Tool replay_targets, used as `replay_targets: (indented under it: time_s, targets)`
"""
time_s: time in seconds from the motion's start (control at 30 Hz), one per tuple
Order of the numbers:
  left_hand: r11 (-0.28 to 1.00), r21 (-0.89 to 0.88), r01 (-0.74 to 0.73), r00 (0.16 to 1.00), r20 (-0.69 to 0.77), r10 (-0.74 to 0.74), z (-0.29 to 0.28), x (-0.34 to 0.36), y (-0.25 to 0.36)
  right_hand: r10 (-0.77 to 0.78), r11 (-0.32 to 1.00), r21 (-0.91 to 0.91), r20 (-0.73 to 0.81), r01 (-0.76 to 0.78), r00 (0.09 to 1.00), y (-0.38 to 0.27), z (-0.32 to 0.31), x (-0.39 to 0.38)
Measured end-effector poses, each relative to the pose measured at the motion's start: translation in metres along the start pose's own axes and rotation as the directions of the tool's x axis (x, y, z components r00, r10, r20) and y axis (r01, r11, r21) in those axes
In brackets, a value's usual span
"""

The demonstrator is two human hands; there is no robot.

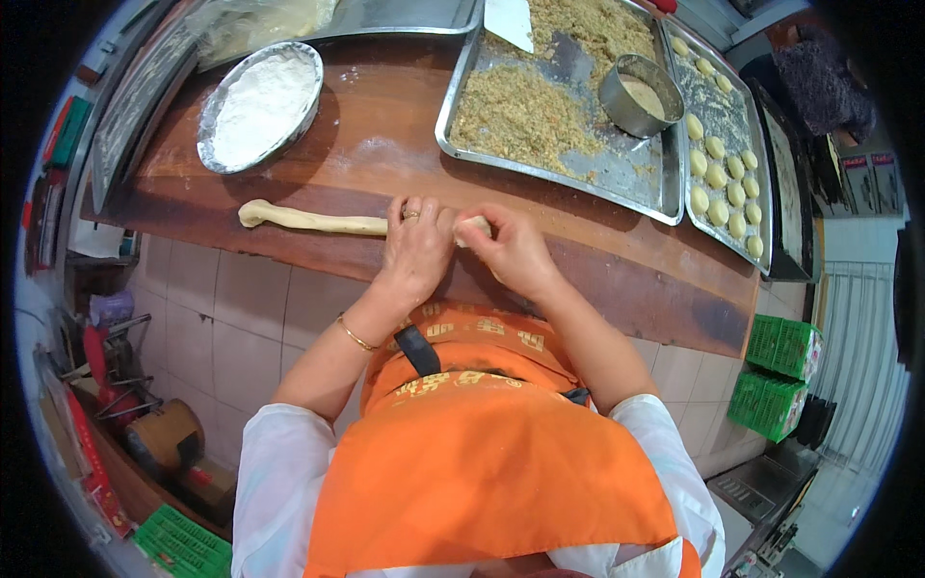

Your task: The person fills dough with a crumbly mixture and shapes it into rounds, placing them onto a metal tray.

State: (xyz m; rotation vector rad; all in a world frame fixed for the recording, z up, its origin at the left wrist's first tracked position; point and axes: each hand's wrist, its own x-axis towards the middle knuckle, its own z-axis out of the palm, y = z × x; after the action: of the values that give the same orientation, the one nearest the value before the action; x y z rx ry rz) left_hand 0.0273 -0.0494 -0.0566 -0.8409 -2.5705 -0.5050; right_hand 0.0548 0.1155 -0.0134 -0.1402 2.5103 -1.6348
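A long pale rope of dough (313, 221) lies along the front of the wooden table. My left hand (416, 246) is closed over its right end, fingers wrapped round it. Right beside it, my right hand (506, 249) pinches a small piece of dough (473, 229) between thumb and fingers. The two hands touch or nearly touch, so I cannot tell whether the piece is still joined to the rope.
Behind the rope stands a bowl of white flour (260, 111). A metal tray (617, 197) holds crumbly filling, a round metal tin (641, 94) and a white scraper (509, 23). Farther right, another tray (737, 106) carries several dough balls. Green crates (776, 376) stand below; a person (819, 77) is at far right.
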Motion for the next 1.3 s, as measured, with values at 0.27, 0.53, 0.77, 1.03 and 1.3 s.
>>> replay_targets:
  time_s: [0.27,0.53,0.77,1.03,1.3]
  targets:
    - [0.993,-0.098,0.069,0.982,0.18,-0.05,-0.033,0.002,0.011,-0.025,0.994,0.104,0.029,0.022,0.999,0.008,-0.062,-0.023]
    - [0.861,-0.502,0.083,0.984,0.181,0.01,-0.029,0.038,0.039,-0.131,0.883,-0.459,-0.04,0.098,0.991,0.024,-0.053,-0.049]
    - [0.739,-0.671,-0.065,0.99,0.051,0.133,0.042,0.076,0.084,0.15,0.988,-0.02,-0.171,-0.156,0.974,0.034,-0.082,-0.064]
    - [0.857,-0.394,-0.332,0.876,0.208,0.435,0.049,0.074,0.105,0.083,0.995,0.089,-0.616,-0.036,0.783,0.054,-0.113,-0.102]
    - [0.877,-0.323,-0.357,0.85,0.277,0.448,0.055,0.081,0.112,0.001,0.961,0.209,-0.656,0.181,0.755,0.023,-0.117,-0.074]
